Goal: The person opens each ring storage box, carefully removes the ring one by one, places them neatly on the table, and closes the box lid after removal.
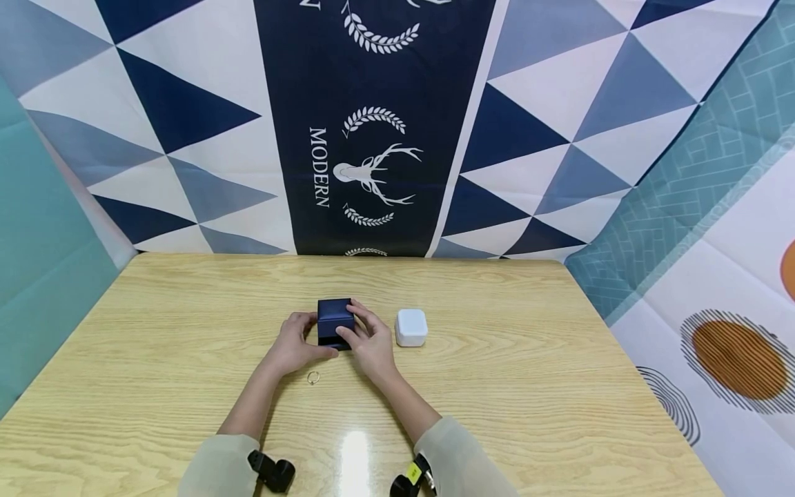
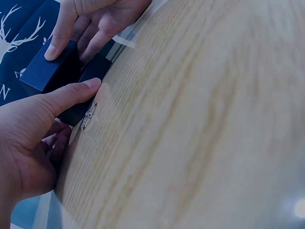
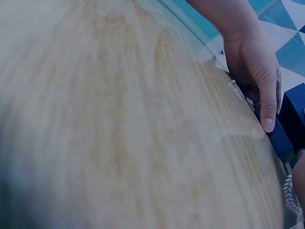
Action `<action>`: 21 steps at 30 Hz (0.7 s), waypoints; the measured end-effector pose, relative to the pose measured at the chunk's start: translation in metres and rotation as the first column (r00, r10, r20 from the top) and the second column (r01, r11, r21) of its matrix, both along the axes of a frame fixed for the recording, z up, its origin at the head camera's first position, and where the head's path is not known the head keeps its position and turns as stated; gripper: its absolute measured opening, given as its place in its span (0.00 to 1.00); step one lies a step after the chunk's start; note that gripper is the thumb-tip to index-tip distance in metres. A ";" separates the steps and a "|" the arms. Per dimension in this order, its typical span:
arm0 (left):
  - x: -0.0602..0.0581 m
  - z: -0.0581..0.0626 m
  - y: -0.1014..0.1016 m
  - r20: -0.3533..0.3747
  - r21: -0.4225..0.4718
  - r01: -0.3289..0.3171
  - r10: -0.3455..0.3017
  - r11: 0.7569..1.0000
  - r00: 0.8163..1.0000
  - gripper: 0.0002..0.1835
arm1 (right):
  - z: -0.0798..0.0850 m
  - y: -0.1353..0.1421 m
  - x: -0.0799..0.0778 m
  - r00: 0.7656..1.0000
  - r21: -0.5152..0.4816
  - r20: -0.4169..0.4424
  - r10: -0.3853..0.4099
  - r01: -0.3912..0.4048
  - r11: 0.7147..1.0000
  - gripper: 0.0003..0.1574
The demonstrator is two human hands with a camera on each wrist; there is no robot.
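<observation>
A small navy ring box [image 1: 334, 319] stands on the table between both hands. My left hand [image 1: 297, 344] grips its base, the thumb along the near side and the fingers round the left. My right hand [image 1: 375, 348] holds the lid [image 2: 50, 71] from the right, one finger on its outer face. In the left wrist view the lid is tilted up from the base; the inside is hidden. The base [image 3: 280, 138] also shows beyond the left thumb in the right wrist view. A ring [image 2: 88, 117] with clear stones lies on the table, close in front of the left hand.
To the right of the right hand stands a white rounded cube [image 1: 411, 328]. The wooden table [image 1: 497, 386] ends at a patterned cloth backdrop [image 1: 522, 138]. Black cameras [image 1: 271, 472] are strapped on both wrists.
</observation>
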State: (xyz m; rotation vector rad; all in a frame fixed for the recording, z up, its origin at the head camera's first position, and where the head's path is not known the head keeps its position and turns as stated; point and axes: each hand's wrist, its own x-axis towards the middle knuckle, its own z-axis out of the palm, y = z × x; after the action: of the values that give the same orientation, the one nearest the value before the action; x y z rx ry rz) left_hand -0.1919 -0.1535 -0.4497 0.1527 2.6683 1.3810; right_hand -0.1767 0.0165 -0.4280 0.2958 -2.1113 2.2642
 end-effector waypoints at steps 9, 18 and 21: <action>0.000 0.001 0.000 0.001 0.002 0.001 -0.001 1.000 1.000 0.47 | -0.023 0.000 -0.011 1.000 -0.020 -0.012 0.002 -0.002 1.000 0.27; 0.000 0.000 -0.001 -0.003 -0.006 0.004 -0.004 1.000 1.000 0.46 | -0.026 -0.001 -0.012 0.999 -0.035 0.035 -0.010 0.011 0.999 0.33; 0.000 0.001 -0.001 -0.005 -0.007 0.003 -0.003 1.000 1.000 0.45 | -0.024 0.000 -0.012 0.996 -0.055 0.087 -0.008 0.013 0.998 0.36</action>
State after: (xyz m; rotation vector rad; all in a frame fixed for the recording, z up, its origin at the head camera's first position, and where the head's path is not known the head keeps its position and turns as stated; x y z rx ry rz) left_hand -0.1919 -0.1543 -0.4487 0.1589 2.6752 1.3725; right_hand -0.1890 0.0165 -0.4515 0.1872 -2.0797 2.3661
